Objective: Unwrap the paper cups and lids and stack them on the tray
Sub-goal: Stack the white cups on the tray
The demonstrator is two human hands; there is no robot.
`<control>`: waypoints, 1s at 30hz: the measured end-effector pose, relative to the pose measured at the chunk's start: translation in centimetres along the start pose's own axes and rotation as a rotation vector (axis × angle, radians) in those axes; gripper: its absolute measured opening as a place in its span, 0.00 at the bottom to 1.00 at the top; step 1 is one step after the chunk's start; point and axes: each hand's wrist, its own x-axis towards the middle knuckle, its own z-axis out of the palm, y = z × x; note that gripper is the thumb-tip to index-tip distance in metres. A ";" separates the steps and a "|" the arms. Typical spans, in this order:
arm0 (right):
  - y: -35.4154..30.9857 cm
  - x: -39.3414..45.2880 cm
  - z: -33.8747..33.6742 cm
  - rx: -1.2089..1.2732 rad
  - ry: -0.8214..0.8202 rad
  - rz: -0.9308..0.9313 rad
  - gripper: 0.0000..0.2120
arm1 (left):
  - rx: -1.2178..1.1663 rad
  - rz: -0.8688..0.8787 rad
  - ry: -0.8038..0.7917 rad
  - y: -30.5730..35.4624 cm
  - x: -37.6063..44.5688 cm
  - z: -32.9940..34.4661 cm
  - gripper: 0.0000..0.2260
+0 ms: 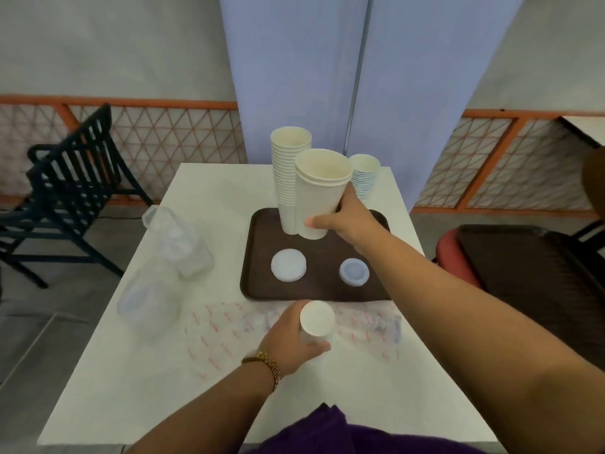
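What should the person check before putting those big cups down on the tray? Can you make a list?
1. Right hand grips the big cups firmly: ok.
2. Big cups upright: not ok, tilted.
3. Bare spot on the tray beside the tall stack: ok.
4. Two lid piles, large and small, clear of that spot: ok.
5. Left hand holds the other cups steady: ok.
6. Wrapper fully off those cups: cannot tell.

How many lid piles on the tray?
2. A wider lid pile lies front-left on the tray; a smaller lid pile lies front-right. How many lids each holds can't be told. More lids seem wrapped in clear sleeves off-tray, left.
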 end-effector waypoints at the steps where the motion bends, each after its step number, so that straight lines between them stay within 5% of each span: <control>1: -0.7 1.2 0.1 0.014 0.028 -0.025 0.44 | 0.006 0.006 0.004 -0.1 0.0 0.0 0.33; 13: -8.9 13.7 0.5 -0.034 0.342 -0.145 0.44 | 0.056 -0.006 0.003 -0.7 1.0 -0.1 0.36; 25: -3.7 13.3 1.2 -0.103 0.205 0.120 0.53 | 0.061 0.008 0.016 -0.3 0.8 -0.4 0.33; 30: -2.0 9.0 2.0 -0.142 0.170 0.123 0.43 | 0.064 -0.007 0.000 0.0 0.7 -0.2 0.33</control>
